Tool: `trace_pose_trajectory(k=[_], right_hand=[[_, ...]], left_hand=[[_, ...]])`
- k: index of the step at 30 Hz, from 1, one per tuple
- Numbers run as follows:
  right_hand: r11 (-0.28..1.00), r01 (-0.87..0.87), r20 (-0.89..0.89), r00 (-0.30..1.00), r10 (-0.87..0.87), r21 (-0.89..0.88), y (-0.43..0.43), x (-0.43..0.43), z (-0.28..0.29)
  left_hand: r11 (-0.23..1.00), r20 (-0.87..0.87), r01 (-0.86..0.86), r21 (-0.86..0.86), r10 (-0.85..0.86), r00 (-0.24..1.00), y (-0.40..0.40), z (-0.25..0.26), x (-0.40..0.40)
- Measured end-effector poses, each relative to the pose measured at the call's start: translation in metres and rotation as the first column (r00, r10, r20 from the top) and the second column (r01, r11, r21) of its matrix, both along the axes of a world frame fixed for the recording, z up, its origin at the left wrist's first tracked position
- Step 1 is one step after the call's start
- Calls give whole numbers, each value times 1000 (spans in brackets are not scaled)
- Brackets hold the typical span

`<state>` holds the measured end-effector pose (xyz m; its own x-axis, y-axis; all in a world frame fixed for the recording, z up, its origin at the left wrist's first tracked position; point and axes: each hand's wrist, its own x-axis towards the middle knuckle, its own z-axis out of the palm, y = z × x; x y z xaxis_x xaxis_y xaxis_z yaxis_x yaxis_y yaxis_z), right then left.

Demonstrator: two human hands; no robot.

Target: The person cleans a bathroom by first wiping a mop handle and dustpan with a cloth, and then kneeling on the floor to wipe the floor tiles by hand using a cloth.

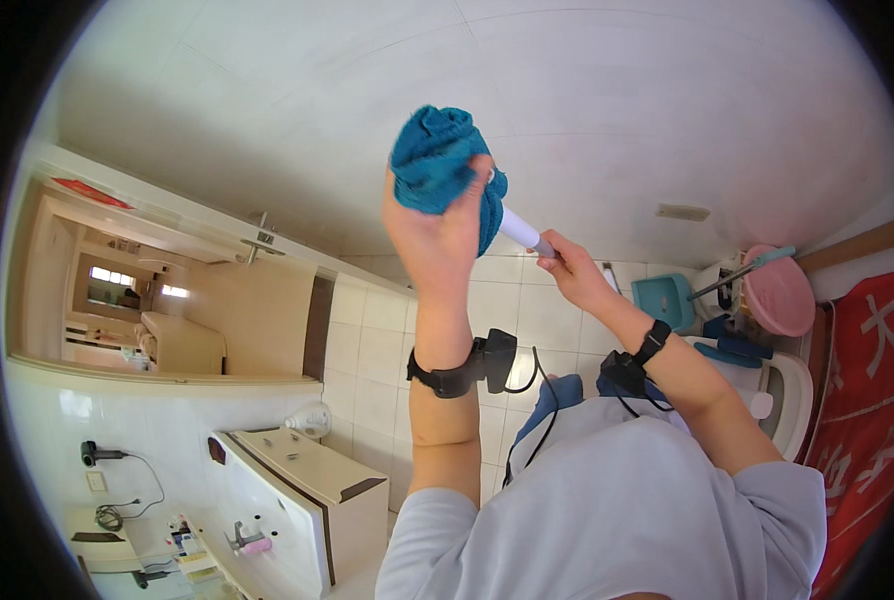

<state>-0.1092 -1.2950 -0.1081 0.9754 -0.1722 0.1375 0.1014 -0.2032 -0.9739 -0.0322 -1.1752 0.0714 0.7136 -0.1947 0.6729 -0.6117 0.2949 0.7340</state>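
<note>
My left hand (443, 225) is raised at the upper middle, its fingers and thumb closed around a bunched teal cloth (435, 161). From under the cloth a white and grey pole (520, 227) slants down to the right. Around the grey part of that pole my right hand (569, 266) is closed, lower and to the right of my left. Whether the cloth is fixed to the pole's end cannot be told, since the folds and my left hand cover it. Black straps with small devices sit on both my wrists.
A pale wall (567, 112) rises close by. To the left are an open doorway, a door handle (261, 238) and a washbasin (274, 517) on a cabinet. At right stand a teal dustpan (660, 300), a pink basin (778, 292) and a toilet (792, 397).
</note>
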Motion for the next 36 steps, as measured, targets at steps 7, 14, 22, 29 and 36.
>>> trace_pose_trajectory(k=[7, 14, 22, 29, 36], right_hand=[[998, -36, 16, 999, 35, 47, 1, -4, 11], [1000, 11, 21, 1000, -11, -7, -2, 0, 21], [1000, 2, 97, 995, -2, -3, 1, 4, 17], [990, 83, 104, 992, -71, -112, 0, 5, 13], [990, 73, 79, 995, -64, -123, 1, 2, 16]], left_hand=[[974, -504, 67, -218, -171, 847, 16, 0, 24], [846, -298, 388, -366, -501, 813, 19, -43, 11], [973, -292, 150, -177, -197, 936, -1, -37, -13], [988, -19, 53, -143, -56, 998, 6, -10, -4], [914, -347, -111, -390, -34, 937, 7, -25, -2]])
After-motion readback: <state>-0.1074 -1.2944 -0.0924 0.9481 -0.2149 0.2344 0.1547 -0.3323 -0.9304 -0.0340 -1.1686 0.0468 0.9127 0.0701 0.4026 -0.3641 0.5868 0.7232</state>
